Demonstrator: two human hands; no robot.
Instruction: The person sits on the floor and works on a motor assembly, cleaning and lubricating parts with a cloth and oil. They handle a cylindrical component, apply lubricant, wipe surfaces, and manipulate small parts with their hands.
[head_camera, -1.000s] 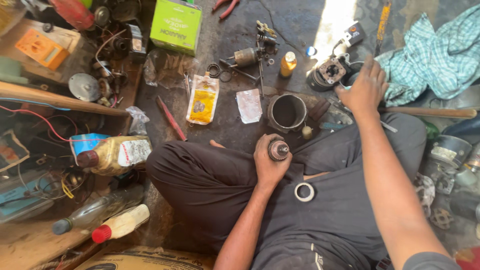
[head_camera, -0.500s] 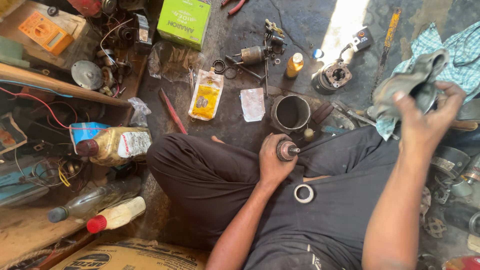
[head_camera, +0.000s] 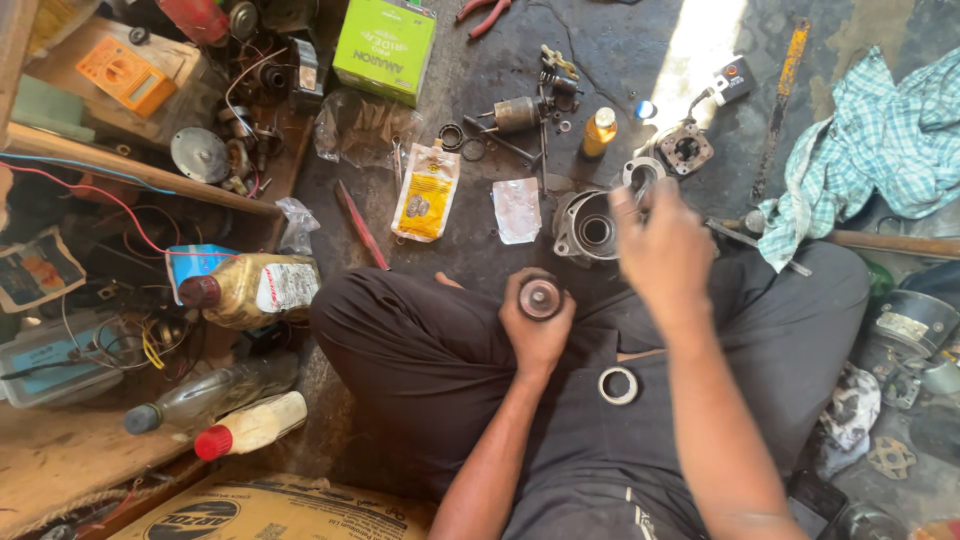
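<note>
While the left hand (head_camera: 535, 325) clasps a round dark metal rotor (head_camera: 540, 297), the blurred right hand (head_camera: 662, 243) hovers loosely curled, empty, near a grey cylindrical metal housing (head_camera: 588, 226).

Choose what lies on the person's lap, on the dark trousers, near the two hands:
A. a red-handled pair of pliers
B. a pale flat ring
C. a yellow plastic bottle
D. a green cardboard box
B: the pale flat ring rests on the dark trousers between the forearms, below the left hand gripping a round metal part.

Daylight scene, mostly soft shade. A glaring sunlit patch (head_camera: 700, 50) whitens the top floor. The right hand (head_camera: 660, 245) is motion-blurred.
</note>
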